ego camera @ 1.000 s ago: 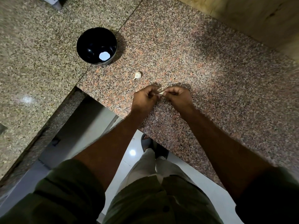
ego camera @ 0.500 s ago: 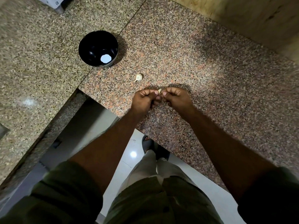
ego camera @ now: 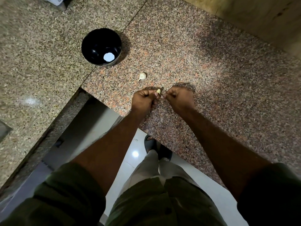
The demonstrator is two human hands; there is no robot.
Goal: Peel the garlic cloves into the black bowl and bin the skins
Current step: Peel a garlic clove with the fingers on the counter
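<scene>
The clove being worked (ego camera: 158, 91) sits pinched at the fingertips of the left hand (ego camera: 145, 100), its pale, already bared end poking up and away from the person, just above the curled fingers. The right hand (ego camera: 178, 99) is drawn up close on the other side, its fingers curled in and its grip pressed together on what looks like a thin wisp of skin (ego camera: 161, 95) running from the clove toward it; that strand is too fine to be sure of. So both grips are pinching, the left on the clove itself and the right on the peel, and the two hands are just beside each other without quite touching, held over the near edge of the tabletop (ego camera: 211, 79). What matters for the next move, I'd judge, is direction: the black bowl (ego camera: 101, 46) lies up and to the left, well apart from the hands, and the left hand is both the nearer one and the one that has the clove. The bowl shows only a bright reflection in its bottom, no cloves that I can make out. A second clove, unpeeled (ego camera: 142, 76), lies on the tabletop between hands and bowl, near the left hand. No bin is in sight for the skins.
</scene>
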